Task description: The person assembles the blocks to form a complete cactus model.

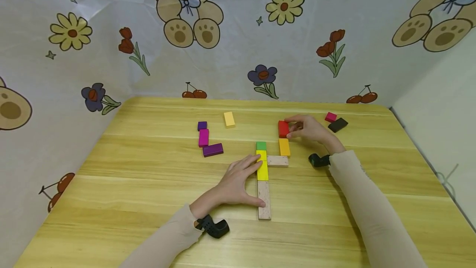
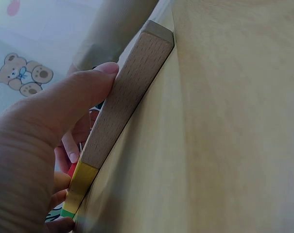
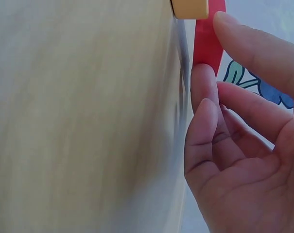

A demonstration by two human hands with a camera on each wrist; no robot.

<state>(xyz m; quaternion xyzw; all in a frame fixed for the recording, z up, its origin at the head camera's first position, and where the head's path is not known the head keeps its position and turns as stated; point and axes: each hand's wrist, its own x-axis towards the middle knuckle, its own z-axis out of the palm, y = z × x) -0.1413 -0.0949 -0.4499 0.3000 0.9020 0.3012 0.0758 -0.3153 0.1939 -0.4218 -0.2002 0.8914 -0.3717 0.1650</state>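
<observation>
A column of blocks lies on the table: a long plain wooden block (image 1: 264, 213), yellow blocks (image 1: 263, 173) and a green block (image 1: 261, 146) at the far end. My left hand (image 1: 232, 185) is spread along its left side, fingertips at the yellow and thumb on the plain wooden block (image 2: 127, 92). To the right, a short plain block (image 1: 277, 161) sticks out, with an orange block (image 1: 284, 147) standing off its end. Beyond that is a red block (image 1: 283, 129), which my right hand (image 1: 310, 130) pinches between thumb and fingers from the right.
Purple and magenta blocks (image 1: 203, 138) lie in a zigzag left of the column. A pale yellow block (image 1: 229, 120) sits farther back. At the back right, a small pink block (image 1: 330, 117) lies beside a dark block (image 1: 337, 125). A patterned cloth hangs behind the table.
</observation>
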